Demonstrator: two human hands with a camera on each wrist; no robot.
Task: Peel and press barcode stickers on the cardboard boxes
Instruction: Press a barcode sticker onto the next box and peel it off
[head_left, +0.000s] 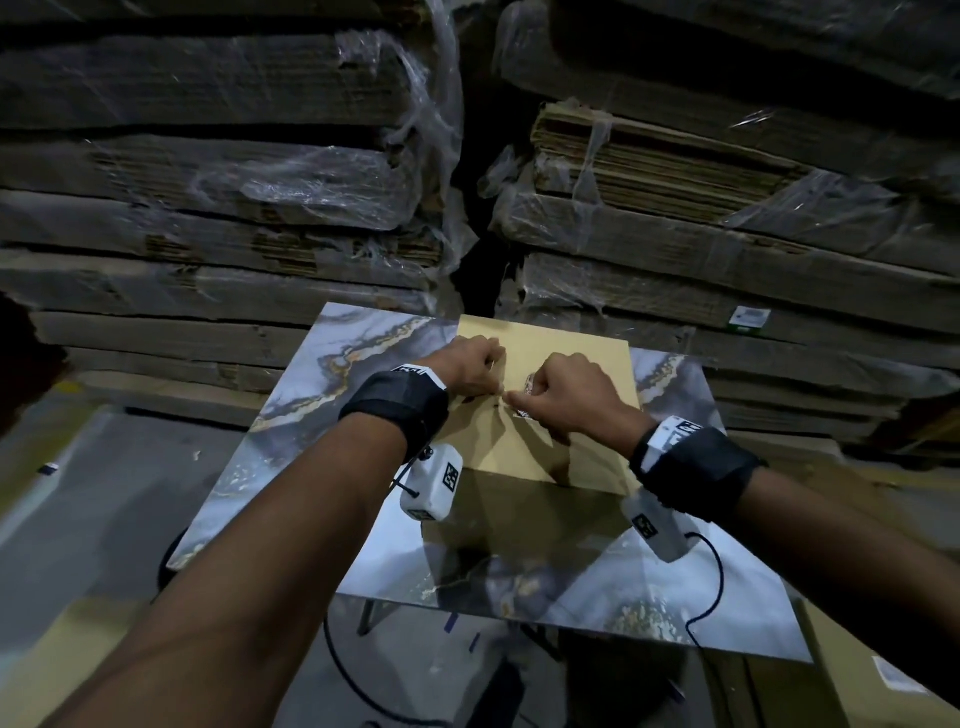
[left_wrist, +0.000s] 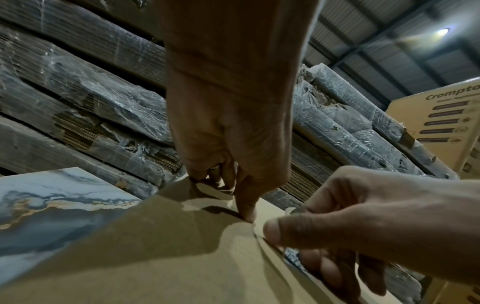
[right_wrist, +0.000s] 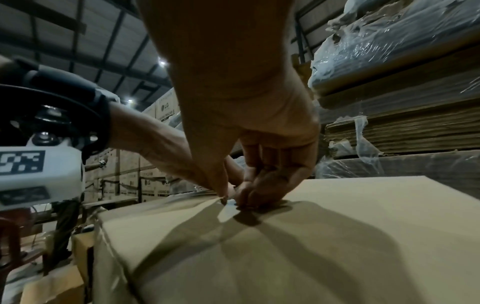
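Fingertips of the right hand (head_left: 563, 395) pinch a small barcode sticker (head_left: 529, 387) against the cardboard box (head_left: 587, 358); the left hand (head_left: 470, 366), fingers curled, presses its thumb beside it. Box lies on a marble-patterned table (head_left: 332, 374). Sticker seems only partly laid; firm pressing remains.

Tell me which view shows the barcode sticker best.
Left wrist view, though only partly: the sticker shows its printed pattern under the right hand, near the left hand thumb tip. The head view gives small speckled bits between the fingers. The right wrist view shows just a pale sliver on the cardboard box.
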